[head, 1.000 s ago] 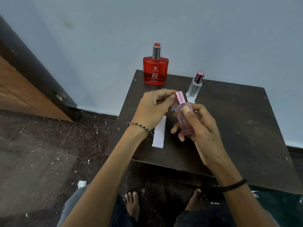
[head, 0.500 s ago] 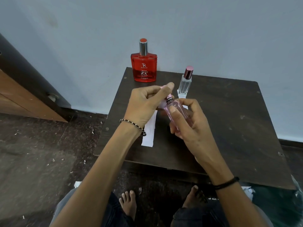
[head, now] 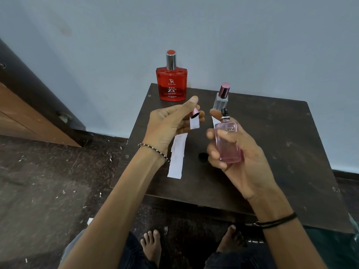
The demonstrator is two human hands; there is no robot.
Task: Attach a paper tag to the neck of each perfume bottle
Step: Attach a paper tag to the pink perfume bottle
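My right hand (head: 236, 162) holds a pink perfume bottle (head: 228, 140) upright above the table, its black spray nozzle bare. My left hand (head: 171, 125) grips the bottle's pink cap (head: 194, 113) together with a small white paper tag (head: 194, 123), apart from the bottle and to its left. A stack of white paper tags (head: 177, 156) lies on the dark table (head: 281, 142) below my left hand. A red perfume bottle (head: 171, 84) stands at the table's far left corner. A small clear bottle with a pink cap (head: 221, 98) stands behind the held bottle.
The table stands against a pale blue wall. A wooden door and dark frame (head: 29, 105) are at the left. The dark floor (head: 48, 191) has paper scraps on it. My bare feet (head: 152, 243) show below the table's front edge.
The pink cap has come off the bottle: my left hand pulled it away to the left with the tag, and my right hand tilted the bottle upright.
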